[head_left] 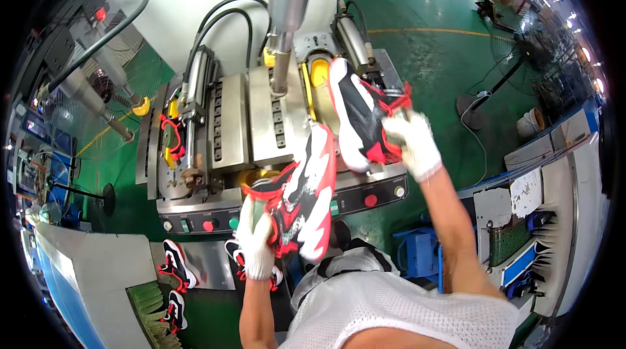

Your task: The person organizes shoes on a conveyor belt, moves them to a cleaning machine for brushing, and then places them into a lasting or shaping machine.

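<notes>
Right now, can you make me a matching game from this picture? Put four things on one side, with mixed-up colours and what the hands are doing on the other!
Things
1. Left hand
2. Floor
3. Right hand
4. Painted line on the floor

Matches
A. Yellow
B. Holds the higher shoe in the picture
C. Green
D. Holds the lower shoe in the picture

Right pairs
1-D
2-C
3-B
4-A
</notes>
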